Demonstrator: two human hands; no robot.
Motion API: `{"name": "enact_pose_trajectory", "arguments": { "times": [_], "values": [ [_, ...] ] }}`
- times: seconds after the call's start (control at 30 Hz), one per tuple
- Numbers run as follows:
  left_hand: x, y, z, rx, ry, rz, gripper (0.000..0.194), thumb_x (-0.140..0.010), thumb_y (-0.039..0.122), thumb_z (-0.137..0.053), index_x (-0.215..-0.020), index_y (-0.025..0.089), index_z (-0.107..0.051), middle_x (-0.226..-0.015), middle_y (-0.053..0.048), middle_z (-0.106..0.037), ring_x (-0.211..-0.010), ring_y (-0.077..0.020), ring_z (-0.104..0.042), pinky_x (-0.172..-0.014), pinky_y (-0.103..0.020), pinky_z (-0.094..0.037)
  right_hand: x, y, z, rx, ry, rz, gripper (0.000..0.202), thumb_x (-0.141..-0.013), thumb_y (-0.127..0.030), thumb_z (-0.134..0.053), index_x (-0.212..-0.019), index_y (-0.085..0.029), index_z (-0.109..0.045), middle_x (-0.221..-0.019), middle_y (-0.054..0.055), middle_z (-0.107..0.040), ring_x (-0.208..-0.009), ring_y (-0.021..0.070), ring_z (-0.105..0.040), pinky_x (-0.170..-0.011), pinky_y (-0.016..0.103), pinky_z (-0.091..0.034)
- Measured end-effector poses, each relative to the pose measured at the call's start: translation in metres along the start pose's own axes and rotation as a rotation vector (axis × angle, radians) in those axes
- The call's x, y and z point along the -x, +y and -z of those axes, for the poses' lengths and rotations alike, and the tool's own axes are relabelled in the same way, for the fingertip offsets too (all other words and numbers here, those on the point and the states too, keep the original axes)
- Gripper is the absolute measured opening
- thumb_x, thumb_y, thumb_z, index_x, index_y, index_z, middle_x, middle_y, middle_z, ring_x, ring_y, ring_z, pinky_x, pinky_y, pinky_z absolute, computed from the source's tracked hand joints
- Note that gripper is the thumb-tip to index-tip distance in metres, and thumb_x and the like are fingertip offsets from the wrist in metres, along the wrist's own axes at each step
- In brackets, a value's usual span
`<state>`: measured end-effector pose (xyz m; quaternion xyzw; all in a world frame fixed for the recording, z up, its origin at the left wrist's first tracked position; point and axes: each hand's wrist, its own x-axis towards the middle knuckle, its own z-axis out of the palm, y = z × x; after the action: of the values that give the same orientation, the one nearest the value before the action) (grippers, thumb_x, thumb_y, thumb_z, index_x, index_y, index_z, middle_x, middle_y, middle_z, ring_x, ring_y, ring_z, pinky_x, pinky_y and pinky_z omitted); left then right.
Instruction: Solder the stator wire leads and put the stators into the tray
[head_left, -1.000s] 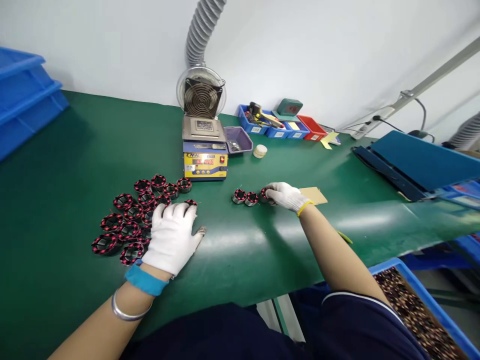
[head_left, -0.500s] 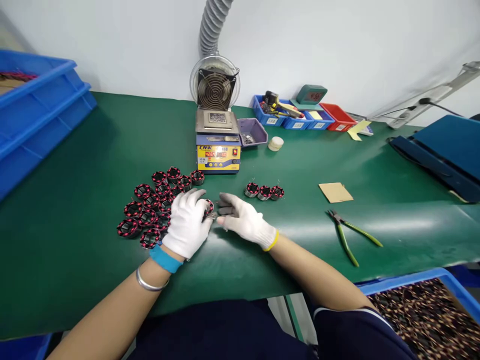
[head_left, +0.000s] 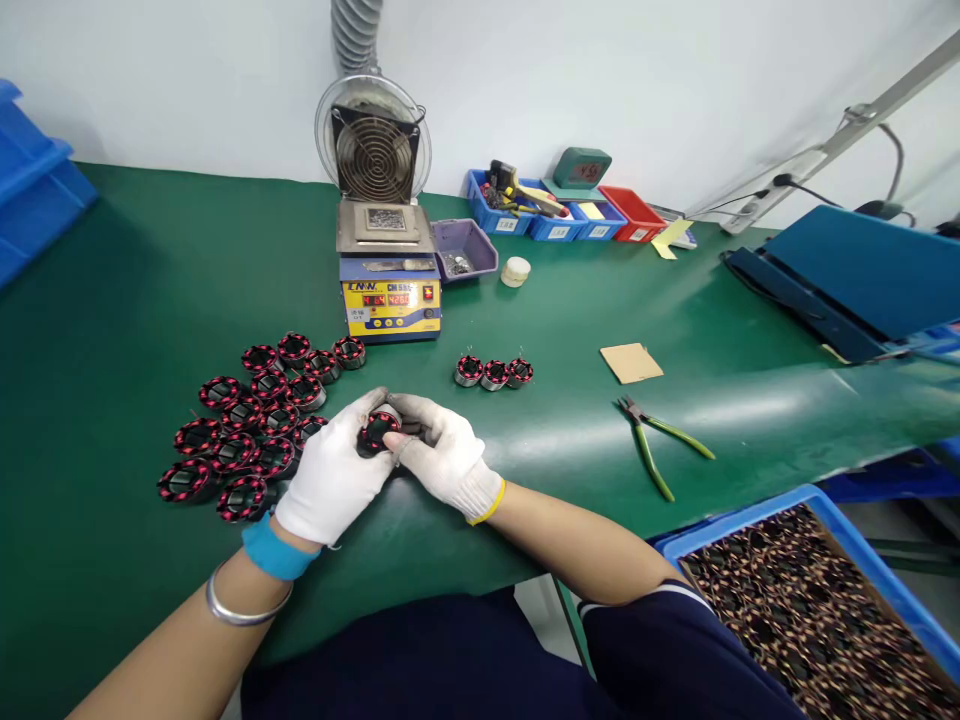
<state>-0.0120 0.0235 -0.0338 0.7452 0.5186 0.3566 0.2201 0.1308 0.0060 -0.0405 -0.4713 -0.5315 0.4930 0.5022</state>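
Between my gloved hands is a ring-shaped coil part with red and black windings on top, raised over the green table. My left hand closes round its left side, and my right hand grips it from the right, thumb at its near edge. Several similar coil parts stand grouped left of my left hand, partly hidden by it. Three more coil parts stand in a row beyond my right hand, thin wires sticking up from them.
A yellow-and-blue heating unit with a fan stands at the back beside a purple tray. Green-handled pliers and a cardboard square lie right. A blue crate of coil parts sits at lower right.
My right hand has closed onto the coil part, which now shows more between both hands. The camera view has turned, so the surroundings sit further left.
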Motion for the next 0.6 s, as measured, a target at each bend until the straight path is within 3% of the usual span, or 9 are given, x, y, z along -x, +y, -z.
{"name": "enact_pose_trajectory", "arguments": {
  "times": [0.1,0.2,0.27,0.33,0.47,0.53,0.6],
  "values": [
    [0.002,-0.002,-0.002,-0.013,0.020,-0.039,0.056,-0.073,0.032,-0.053,-0.126,0.014,-0.054,-0.116,-0.011,-0.066,-0.095,-0.0251,-0.066,-0.089,-0.037,-0.053,0.002,-0.004,0.008,0.276,0.047,0.120,0.044,-0.073,-0.037,-0.067,-0.116,-0.028,-0.063,-0.112,0.004,-0.067,-0.097,0.0204,-0.065,-0.090,0.037,-0.053],
    [0.002,0.000,-0.001,-0.011,-0.002,0.011,0.041,-0.074,0.033,-0.052,-0.110,0.017,-0.063,-0.092,-0.008,-0.071,-0.075,-0.0232,-0.067,-0.073,-0.034,-0.054,0.003,-0.006,0.016,0.451,0.071,0.244,0.044,-0.074,-0.038,-0.066,-0.117,-0.030,-0.062,-0.111,0.003,-0.067,-0.097,0.0206,-0.064,-0.089,0.036,-0.053],
    [0.002,0.004,0.005,0.077,-0.100,0.086,0.022,-0.075,0.034,-0.052,-0.083,0.019,-0.066,-0.074,-0.004,-0.069,-0.064,-0.0201,-0.064,-0.062,-0.030,-0.051,0.002,-0.007,0.020,0.483,0.080,0.291,0.044,-0.075,-0.038,-0.065,-0.119,-0.029,-0.062,-0.112,0.004,-0.066,-0.098,0.0206,-0.064,-0.090,0.035,-0.052],
    [0.002,0.009,0.016,0.230,-0.235,0.184,0.020,-0.077,0.035,-0.053,-0.067,0.020,-0.062,-0.062,-0.002,-0.065,-0.052,-0.0156,-0.057,-0.051,-0.025,-0.046,0.002,-0.008,0.022,0.466,0.093,0.308,0.044,-0.076,-0.037,-0.064,-0.119,-0.028,-0.061,-0.111,0.004,-0.066,-0.095,0.0202,-0.064,-0.087,0.035,-0.053],
    [-0.001,0.016,0.046,0.637,-0.432,0.349,0.018,-0.073,0.035,-0.061,-0.072,0.017,-0.064,-0.051,0.000,-0.058,-0.038,-0.0126,-0.047,-0.036,-0.022,-0.034,0.001,-0.011,0.025,0.417,0.148,0.304,0.041,-0.075,-0.036,-0.065,-0.115,-0.027,-0.062,-0.106,0.005,-0.068,-0.087,0.0196,-0.065,-0.081,0.036,-0.055],
    [-0.002,0.015,0.056,0.834,-0.338,0.343,0.022,-0.072,0.038,-0.064,-0.073,0.017,-0.063,-0.047,0.000,-0.054,-0.036,-0.0130,-0.046,-0.034,-0.022,-0.032,0.001,-0.011,0.026,0.415,0.168,0.325,0.040,-0.075,-0.036,-0.066,-0.114,-0.026,-0.062,-0.103,0.005,-0.068,-0.084,0.0193,-0.065,-0.080,0.036,-0.055],
    [-0.003,0.011,0.056,0.893,-0.097,0.310,0.029,-0.078,0.045,-0.060,-0.077,0.016,-0.061,-0.052,-0.001,-0.057,-0.041,-0.0130,-0.048,-0.038,-0.022,-0.035,0.002,-0.011,0.025,0.416,0.168,0.367,0.039,-0.075,-0.034,-0.066,-0.113,-0.026,-0.062,-0.100,0.005,-0.068,-0.082,0.0189,-0.065,-0.079,0.036,-0.055]
  ]
}}
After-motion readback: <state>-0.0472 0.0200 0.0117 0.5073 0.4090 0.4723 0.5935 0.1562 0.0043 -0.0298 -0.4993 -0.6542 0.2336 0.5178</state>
